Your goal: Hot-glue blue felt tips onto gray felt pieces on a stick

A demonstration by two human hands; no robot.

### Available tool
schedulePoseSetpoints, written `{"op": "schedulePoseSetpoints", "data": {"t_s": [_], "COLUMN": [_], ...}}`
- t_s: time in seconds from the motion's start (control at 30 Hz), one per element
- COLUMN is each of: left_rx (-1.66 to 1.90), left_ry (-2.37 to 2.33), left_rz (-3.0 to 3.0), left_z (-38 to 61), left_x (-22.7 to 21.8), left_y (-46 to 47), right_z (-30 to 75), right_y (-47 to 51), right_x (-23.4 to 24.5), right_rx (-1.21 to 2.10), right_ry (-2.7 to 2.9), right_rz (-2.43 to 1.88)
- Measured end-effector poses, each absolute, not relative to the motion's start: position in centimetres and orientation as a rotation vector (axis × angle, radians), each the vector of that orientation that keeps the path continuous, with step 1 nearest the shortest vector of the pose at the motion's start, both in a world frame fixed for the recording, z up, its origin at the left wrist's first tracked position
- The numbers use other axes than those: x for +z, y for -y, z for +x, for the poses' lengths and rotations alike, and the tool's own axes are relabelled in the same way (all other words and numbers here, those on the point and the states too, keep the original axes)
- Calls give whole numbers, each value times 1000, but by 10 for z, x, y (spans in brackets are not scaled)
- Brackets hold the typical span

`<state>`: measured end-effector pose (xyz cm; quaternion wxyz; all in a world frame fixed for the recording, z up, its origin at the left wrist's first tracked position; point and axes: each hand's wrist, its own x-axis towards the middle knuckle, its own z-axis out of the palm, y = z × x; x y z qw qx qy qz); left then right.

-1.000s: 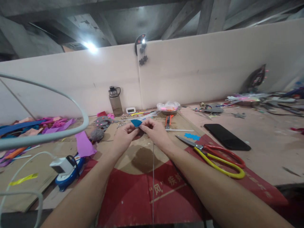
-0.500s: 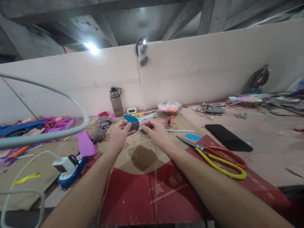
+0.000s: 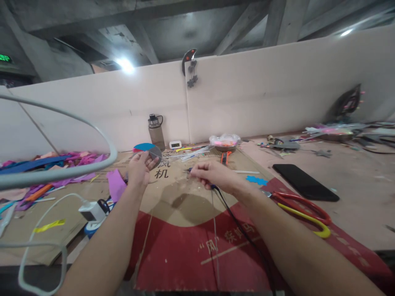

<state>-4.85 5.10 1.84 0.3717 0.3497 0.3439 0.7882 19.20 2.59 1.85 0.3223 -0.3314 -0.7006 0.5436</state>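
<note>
My left hand (image 3: 138, 167) is closed on a round felt piece (image 3: 156, 153), part grey and part blue, held up over the left of the cardboard. Over the middle of the board, my right hand (image 3: 208, 172) wraps round a slim corded tool (image 3: 190, 169) whose tip points left. A black cable (image 3: 234, 220) trails from it toward me; its exact kind is hidden by my fingers. Below this hand a pale thread (image 3: 215, 230) runs down to the board's near edge. The two hands are apart.
Red-and-yellow-handled scissors (image 3: 304, 205), a blue felt cut-out (image 3: 256, 180) and a black phone (image 3: 305, 182) lie to the right. Behind stand a bottle (image 3: 156, 133) and a bowl (image 3: 224, 144). Felt scraps (image 3: 77, 162), a white charger (image 3: 91, 211) and a thick grey tube (image 3: 101, 152) are left.
My left hand has moved left with the felt piece, away from the right hand. The right hand has lowered slightly and now holds the corded tool.
</note>
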Motion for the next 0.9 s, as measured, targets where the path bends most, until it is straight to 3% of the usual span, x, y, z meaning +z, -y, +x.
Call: {"op": "schedulePoseSetpoints", "data": {"t_s": [0.13, 0.23, 0.33, 0.6, 0.77, 0.9], "left_rx": [1972, 1940, 1922, 1907, 1909, 1944], "left_ry": [-852, -843, -849, -873, -884, -891], "left_rz": [864, 898, 965, 1109, 1104, 1111], "left_z": [-47, -45, -41, -29, -27, -27], "left_x": [19, 19, 19, 23, 22, 21], "left_y": [-51, -52, -50, -39, -38, -39], "right_z": [195, 202, 205, 193, 195, 191], "right_y": [-29, -35, -42, -57, -67, -58], "right_x": [13, 11, 2, -36, -29, -12], "right_rx": [938, 329, 99, 486, 702, 850], "right_ry": [2388, 2387, 2358, 1986, 1809, 1546], "right_rz": [-1133, -1585, -1824, -1667, -1600, -1250]}}
